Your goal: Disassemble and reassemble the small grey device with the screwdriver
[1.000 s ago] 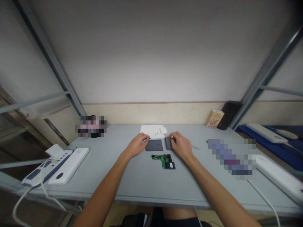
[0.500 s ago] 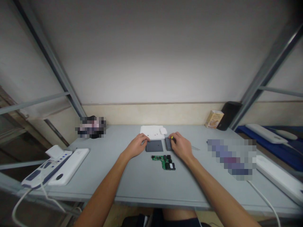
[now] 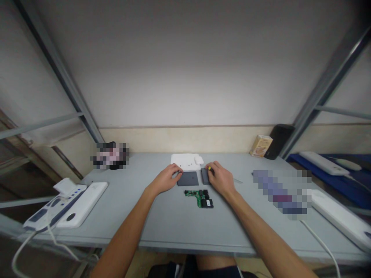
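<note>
My left hand (image 3: pixel 168 179) is closed at the upper left corner of a flat dark grey panel (image 3: pixel 188 178), thumb and fingers together on its edge. In my right hand (image 3: pixel 222 177) is a screwdriver with a yellow end (image 3: pixel 209 168); its thin metal shaft (image 3: pixel 238 180) sticks out to the right. The same hand's fingertips rest by a smaller dark grey casing piece (image 3: pixel 205 177), partly covered by the hand. Nearer to me on the desk lies a green circuit board (image 3: pixel 198 197) with black components.
Behind the panel lies a white sheet (image 3: pixel 184 159) with several small dark specks, and a small white case (image 3: pixel 198 160). A power strip (image 3: pixel 55 208) and a white slab-like device (image 3: pixel 84 204) stand left. A yellowish box (image 3: pixel 260 146) and black object (image 3: pixel 278 142) are back right.
</note>
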Tool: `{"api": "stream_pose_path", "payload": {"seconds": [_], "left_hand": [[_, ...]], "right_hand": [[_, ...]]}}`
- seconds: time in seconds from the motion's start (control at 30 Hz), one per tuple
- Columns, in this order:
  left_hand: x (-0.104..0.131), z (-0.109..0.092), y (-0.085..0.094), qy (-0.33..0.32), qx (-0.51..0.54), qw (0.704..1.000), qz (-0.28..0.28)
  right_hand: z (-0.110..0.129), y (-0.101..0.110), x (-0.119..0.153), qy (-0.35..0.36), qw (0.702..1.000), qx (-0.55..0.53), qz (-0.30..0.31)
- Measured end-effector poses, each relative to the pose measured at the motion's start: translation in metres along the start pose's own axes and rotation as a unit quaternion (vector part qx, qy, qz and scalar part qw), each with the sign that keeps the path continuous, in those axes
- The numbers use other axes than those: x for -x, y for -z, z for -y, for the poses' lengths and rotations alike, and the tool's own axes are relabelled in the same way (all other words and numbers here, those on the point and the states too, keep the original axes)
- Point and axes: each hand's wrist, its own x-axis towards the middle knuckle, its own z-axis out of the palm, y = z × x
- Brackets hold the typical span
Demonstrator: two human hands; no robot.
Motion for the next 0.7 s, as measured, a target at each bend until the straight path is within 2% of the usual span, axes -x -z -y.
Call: {"api": "stream_pose_path", "payload": {"seconds": [0.13, 0.27, 0.33, 0.47, 0.57, 0.7], "left_hand": [[0.000, -0.003, 0.002, 0.007, -0.002, 1.000, 0.003], [0.000, -0.002, 0.003, 0.015, -0.017, 1.000, 0.002], [0.001, -0.001, 0.003, 0.046, -0.037, 0.998, -0.007], [0.002, 0.000, 0.004, 0.114, -0.086, 0.990, -0.011], [0.004, 0.001, 0.005, 0.136, -0.101, 0.986, 0.004], [0.004, 0.005, 0.004, 0.120, -0.089, 0.988, 0.024]], "right_hand": [[0.000, 0.023, 0.007, 0.058, 0.995, -0.086, -0.003], [0.007, 0.043, 0.035, 0.136, 0.977, -0.121, 0.109], [0.011, 0.045, 0.051, 0.155, 0.969, -0.103, 0.164], [0.013, 0.041, 0.071, 0.165, 0.960, -0.055, 0.217], [0.010, 0.040, 0.070, 0.171, 0.960, -0.050, 0.215], [0.012, 0.041, 0.040, 0.168, 0.970, -0.044, 0.170]]}}
